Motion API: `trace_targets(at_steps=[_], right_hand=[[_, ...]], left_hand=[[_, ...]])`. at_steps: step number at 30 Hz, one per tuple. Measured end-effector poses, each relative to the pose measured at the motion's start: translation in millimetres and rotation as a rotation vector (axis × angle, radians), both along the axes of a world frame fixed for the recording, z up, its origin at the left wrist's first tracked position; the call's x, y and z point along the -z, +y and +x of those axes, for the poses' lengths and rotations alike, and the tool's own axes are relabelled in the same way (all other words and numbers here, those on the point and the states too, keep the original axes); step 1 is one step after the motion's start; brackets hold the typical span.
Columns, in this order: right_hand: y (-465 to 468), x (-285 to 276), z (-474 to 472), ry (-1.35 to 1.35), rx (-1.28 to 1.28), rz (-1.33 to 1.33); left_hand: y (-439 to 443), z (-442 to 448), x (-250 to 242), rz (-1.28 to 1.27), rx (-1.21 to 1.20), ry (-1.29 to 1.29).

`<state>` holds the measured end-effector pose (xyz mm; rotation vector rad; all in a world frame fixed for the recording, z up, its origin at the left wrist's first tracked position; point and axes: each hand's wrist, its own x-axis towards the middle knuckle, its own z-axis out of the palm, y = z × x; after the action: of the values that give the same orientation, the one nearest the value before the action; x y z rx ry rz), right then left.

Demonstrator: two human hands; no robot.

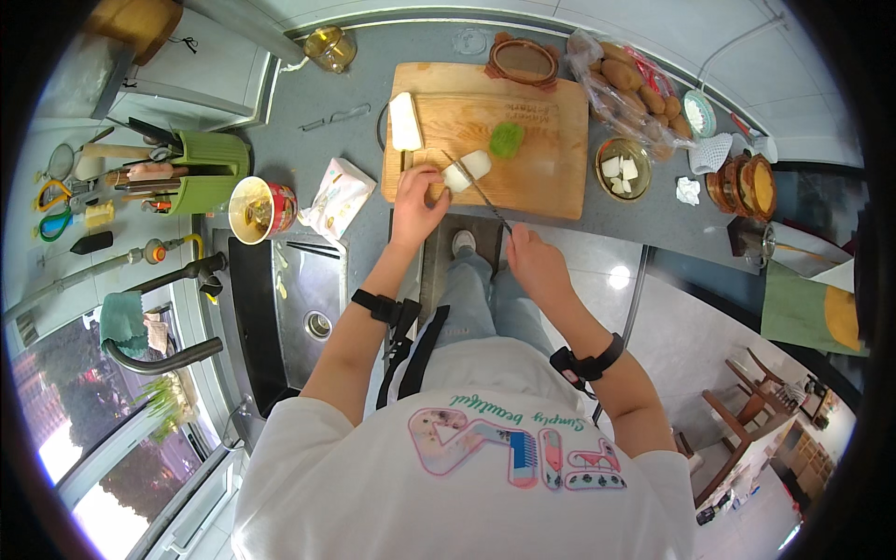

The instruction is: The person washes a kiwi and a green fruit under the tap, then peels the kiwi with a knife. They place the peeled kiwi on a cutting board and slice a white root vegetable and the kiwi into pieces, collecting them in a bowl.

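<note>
My right hand grips a knife whose blade lies across a peeled white vegetable piece on the wooden cutting board. My left hand rests at the board's near edge, its fingertips beside the left end of that piece. Another white piece sits just beyond the blade. Farther right on the board is a green scrubber-like pad. A white-bladed tool, perhaps a cleaver or peeled piece, lies at the board's left, partly behind my left hand. White chunks fill part of a glass bowl on the right.
A plastic bag of potatoes and a round brown-rimmed lid stand behind. Left are a tissue pack, a paper tub with scraps, an amber glass jar and the sink. Stacked amber jars stand far right.
</note>
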<state>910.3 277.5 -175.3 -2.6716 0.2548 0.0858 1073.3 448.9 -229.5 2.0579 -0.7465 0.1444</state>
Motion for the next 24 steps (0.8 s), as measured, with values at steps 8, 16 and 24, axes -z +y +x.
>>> trace_targets(at_steps=[8, 16, 24], right_hand=[[13, 12, 7, 0.142, 0.002, -0.064], [-8, 11, 1, 0.027, 0.062, 0.170], [-63, -17, -30, -0.072, 0.201, 0.071]], left_hand=[[-5, 1, 5, 0.044, 0.019, 0.004], [-2, 33, -22, 0.220, 0.287, -0.066], [-45, 80, -51, 0.772, 0.916, 0.061]])
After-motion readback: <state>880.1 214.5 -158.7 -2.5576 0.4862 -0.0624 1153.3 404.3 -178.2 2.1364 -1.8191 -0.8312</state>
